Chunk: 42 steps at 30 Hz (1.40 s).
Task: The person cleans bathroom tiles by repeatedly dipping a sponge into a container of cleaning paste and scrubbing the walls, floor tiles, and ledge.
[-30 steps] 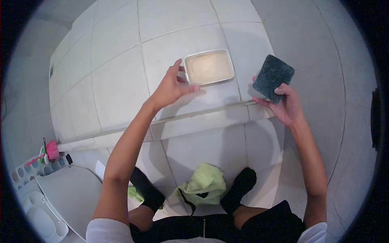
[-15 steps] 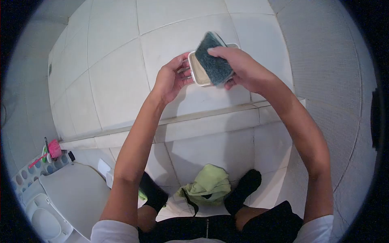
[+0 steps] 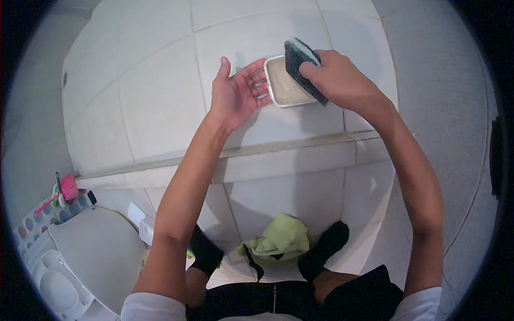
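Right hand point(image 3: 342, 77): clamped on sponge point(image 3: 303, 74), tilted over tub point(image 3: 293, 104) | left hand point(image 3: 238, 97): digits apart, at tub's left side

The tiled ledge point(image 3: 155, 96) was lit softly in pale, cool light, while the right-hand wall point(image 3: 444, 107) was left greyer and dimmer. Diffuse shadows were cast across the ledge and down its front face point(image 3: 289, 176). Grout lines were bowed by wide-lens distortion, fine detail was softened, and the corners were swallowed by grainy black.
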Motion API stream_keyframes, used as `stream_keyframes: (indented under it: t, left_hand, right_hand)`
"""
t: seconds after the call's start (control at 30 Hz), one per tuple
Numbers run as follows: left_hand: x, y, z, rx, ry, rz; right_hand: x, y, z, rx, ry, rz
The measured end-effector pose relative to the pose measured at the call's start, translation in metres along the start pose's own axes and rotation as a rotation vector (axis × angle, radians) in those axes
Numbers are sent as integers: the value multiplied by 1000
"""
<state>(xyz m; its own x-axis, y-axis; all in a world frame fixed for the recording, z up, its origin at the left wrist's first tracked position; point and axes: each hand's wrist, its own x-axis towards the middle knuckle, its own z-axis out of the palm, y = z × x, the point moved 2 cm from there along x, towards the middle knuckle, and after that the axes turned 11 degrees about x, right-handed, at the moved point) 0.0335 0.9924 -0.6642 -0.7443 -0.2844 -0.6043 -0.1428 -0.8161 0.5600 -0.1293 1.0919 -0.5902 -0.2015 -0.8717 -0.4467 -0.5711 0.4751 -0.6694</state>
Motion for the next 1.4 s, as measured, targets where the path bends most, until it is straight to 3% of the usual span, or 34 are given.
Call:
stream_keyframes:
  t: [0.07, 0.1, 0.27, 0.37, 0.5, 0.57, 0.6, 0.67, 0.8, 0.87, 0.9, 0.97, 1.0, 1.07, 1.1, 1.17, 1.23, 1.3, 1.4]
  left_hand:
    - [1, -1, -4, 38, -46, 24]
    - [1, -1, -2, 40, -49, 21]
    - [1, -2, -6, -9, -39, 25]
    - [0, -1, -2, -17, -25, 29]
    - [1, 1, -7, -12, -95, 45]
    - [0, 2, -3, 20, -48, 40]
    - [-1, 2, 0, 20, -47, 38]
    - [-2, 2, 2, 8, -14, 32]
    - [2, 1, -6, -21, -83, 42]
    - [2, 0, -5, -13, -36, 38]
    - [1, 1, -4, -18, -54, 35]
    - [1, 0, -5, -46, -44, 25]
    - [-1, 1, -2, 15, -6, 26]
    - [-10, 3, -3, 244, 112, 43]
    - [-18, 6, -2, 372, 148, 66]
    - [-33, 12, -5, 488, 178, 104]
    - [-42, 19, -11, 639, 231, 146]
    - [-42, 22, -13, 630, 239, 158]
    - [-48, 17, -15, 687, 265, 170]
  right_hand:
    - [6, 5, 1, 162, 84, 233]
    - [6, 5, 6, 164, 88, 237]
    - [0, -6, 28, 7, 236, 75]
    - [2, 2, 34, 74, 313, 17]
    - [0, 8, 36, 10, 324, -86]
    - [-5, 7, 27, -35, 86, -61]
    - [-6, 6, 18, -34, 84, -59]
    - [-4, 7, 6, -41, -211, 44]
    - [3, 12, 1, 128, -90, 140]
    - [3, 12, 9, -76, 49, -67]
    - [1, 11, 4, -87, 57, -53]
    - [-15, 9, -9, -143, -194, 51]
    - [-35, 14, -23, -165, -192, 98]
    - [-84, 16, -60, 135, 77, -157]
    - [-108, 20, -65, 103, 73, -138]
    - [-162, 32, -65, 57, 453, 154]
    - [-206, 53, -29, -198, 556, 407]
    - [-225, 75, 19, -325, 540, 317]
    - [-220, 116, 48, -558, 624, 387]
